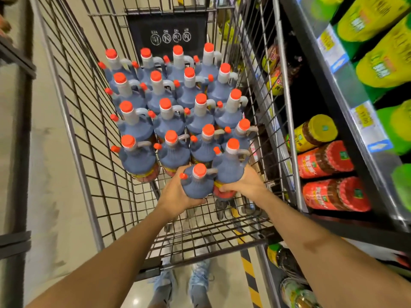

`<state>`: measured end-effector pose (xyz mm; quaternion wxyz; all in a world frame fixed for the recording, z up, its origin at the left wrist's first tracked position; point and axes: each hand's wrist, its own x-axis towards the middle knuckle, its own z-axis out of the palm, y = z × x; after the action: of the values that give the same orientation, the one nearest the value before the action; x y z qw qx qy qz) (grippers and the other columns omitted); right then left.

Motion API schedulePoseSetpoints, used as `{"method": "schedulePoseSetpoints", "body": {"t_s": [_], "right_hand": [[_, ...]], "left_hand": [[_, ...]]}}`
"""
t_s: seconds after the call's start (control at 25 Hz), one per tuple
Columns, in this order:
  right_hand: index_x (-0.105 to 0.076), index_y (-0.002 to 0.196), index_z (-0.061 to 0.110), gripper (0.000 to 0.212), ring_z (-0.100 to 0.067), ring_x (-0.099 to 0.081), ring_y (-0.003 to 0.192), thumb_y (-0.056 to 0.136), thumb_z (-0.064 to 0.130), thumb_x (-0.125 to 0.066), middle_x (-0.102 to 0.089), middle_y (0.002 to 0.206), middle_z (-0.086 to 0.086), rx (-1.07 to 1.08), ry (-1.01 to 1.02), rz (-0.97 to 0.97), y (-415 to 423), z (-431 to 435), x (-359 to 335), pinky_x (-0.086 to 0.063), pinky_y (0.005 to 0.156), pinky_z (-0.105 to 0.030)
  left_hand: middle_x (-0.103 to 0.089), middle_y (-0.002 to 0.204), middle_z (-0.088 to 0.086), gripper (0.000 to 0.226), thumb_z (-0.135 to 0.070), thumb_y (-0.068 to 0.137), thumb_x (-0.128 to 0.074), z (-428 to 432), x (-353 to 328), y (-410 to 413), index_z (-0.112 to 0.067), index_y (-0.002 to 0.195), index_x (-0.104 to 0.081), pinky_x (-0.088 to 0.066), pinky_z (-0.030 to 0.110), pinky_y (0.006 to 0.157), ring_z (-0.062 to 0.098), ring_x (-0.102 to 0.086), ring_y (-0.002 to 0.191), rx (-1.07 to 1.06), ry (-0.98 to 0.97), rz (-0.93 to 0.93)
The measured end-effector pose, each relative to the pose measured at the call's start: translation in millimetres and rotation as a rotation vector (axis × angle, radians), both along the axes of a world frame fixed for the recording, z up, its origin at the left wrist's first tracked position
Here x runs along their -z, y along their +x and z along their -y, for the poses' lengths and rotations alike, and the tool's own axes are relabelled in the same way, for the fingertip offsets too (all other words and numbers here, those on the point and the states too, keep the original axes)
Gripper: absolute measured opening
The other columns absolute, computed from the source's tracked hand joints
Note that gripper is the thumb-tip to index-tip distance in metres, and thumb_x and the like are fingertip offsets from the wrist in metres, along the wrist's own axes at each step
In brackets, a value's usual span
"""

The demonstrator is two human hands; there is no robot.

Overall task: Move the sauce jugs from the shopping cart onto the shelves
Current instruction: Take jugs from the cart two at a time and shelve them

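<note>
Several dark sauce jugs with orange caps and grey handles stand packed upright in the wire shopping cart [73, 121]. My left hand [175, 194] is wrapped around the body of the nearest jug [196, 183] at the cart's near end. My right hand [244, 183] grips the lower body of the jug just to its right [231, 163], fingers over its red and yellow label. Both held jugs are upright and touching each other. The shelves [347, 90] run along the right side of the cart.
The shelves on the right hold yellow-lidded and red-lidded jars [320, 161] and green and yellow bottles [382, 63]. The near part of the cart floor is bare wire. Yellow-black floor tape [250, 270] and my shoes [200, 278] show below. Another rack [15, 70] stands at the left.
</note>
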<state>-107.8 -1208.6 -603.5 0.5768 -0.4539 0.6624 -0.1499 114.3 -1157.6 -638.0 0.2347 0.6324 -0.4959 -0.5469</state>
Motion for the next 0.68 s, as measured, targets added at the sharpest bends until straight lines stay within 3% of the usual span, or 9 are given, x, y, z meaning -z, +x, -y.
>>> {"method": "schedulePoseSetpoints", "body": {"t_s": [0.08, 0.16, 0.28, 0.4, 0.48, 0.6, 0.68], "right_hand": [[-0.058, 0.126, 0.009, 0.073, -0.018, -0.065, 0.111, 0.061, -0.006, -0.088, -0.069, 0.12, -0.003, -0.036, 0.037, 0.085, 2, -1, -2, -0.053, 0.088, -0.032], [-0.051, 0.134, 0.012, 0.082, -0.017, -0.063, 0.114, 0.062, -0.006, -0.087, -0.067, 0.124, -0.002, -0.055, 0.056, 0.163, 4, -7, -7, -0.053, 0.086, -0.029], [-0.054, 0.132, 0.016, 0.077, -0.022, -0.068, 0.108, 0.065, -0.001, -0.087, -0.071, 0.118, -0.004, 0.064, 0.077, 0.303, 10, -14, -35, -0.057, 0.086, -0.035], [-0.055, 0.132, 0.017, 0.081, -0.028, -0.07, 0.105, 0.059, 0.015, -0.09, -0.073, 0.116, -0.008, 0.132, 0.067, 0.442, 12, -22, -80, -0.056, 0.091, -0.047], [-0.055, 0.132, 0.017, 0.084, -0.028, -0.07, 0.105, 0.056, 0.022, -0.089, -0.073, 0.116, -0.009, 0.137, 0.019, 0.484, 15, -26, -118, -0.055, 0.093, -0.047], [-0.058, 0.13, 0.015, 0.077, -0.028, -0.07, 0.106, 0.058, 0.015, -0.086, -0.072, 0.117, -0.011, 0.167, -0.081, 0.556, 20, -32, -174, -0.057, 0.09, -0.043], [-0.061, 0.125, 0.013, 0.071, -0.028, -0.071, 0.103, 0.058, 0.012, -0.085, -0.074, 0.113, -0.011, 0.2, -0.141, 0.573, 22, -36, -209, -0.057, 0.088, -0.043]], "left_hand": [[-0.068, 0.113, -0.007, 0.087, -0.016, 0.053, -0.097, -3, -5, 6, -0.013, 0.126, -0.05, -0.055, 0.028, 0.083, -0.003, -0.065, 0.101, -0.016, 0.031, -0.061], [-0.068, 0.112, -0.011, 0.09, -0.014, 0.051, -0.097, -6, -17, 13, -0.015, 0.127, -0.049, -0.054, 0.02, 0.08, -0.005, -0.065, 0.101, -0.044, 0.045, -0.085], [-0.065, 0.125, -0.002, 0.091, -0.016, 0.054, -0.097, -9, -46, 19, -0.015, 0.131, -0.048, -0.055, 0.028, 0.091, 0.01, -0.063, 0.115, -0.114, 0.03, -0.169], [-0.066, 0.124, 0.001, 0.08, 0.001, 0.064, -0.088, -8, -95, 16, -0.01, 0.132, -0.048, -0.054, 0.019, 0.087, 0.007, -0.065, 0.112, -0.196, -0.009, -0.223], [-0.068, 0.123, 0.004, 0.075, 0.002, 0.069, -0.085, -4, -136, 15, -0.008, 0.134, -0.049, -0.055, 0.021, 0.085, 0.011, -0.067, 0.11, -0.201, -0.049, -0.274], [-0.069, 0.121, 0.01, 0.073, -0.012, 0.069, -0.087, 3, -196, 20, -0.005, 0.133, -0.052, -0.056, 0.03, 0.088, 0.022, -0.067, 0.111, -0.139, -0.097, -0.316], [-0.072, 0.116, 0.009, 0.062, -0.006, 0.074, -0.083, 3, -236, 21, -0.005, 0.13, -0.056, -0.055, 0.024, 0.082, 0.016, -0.069, 0.104, -0.13, -0.122, -0.328]]}}
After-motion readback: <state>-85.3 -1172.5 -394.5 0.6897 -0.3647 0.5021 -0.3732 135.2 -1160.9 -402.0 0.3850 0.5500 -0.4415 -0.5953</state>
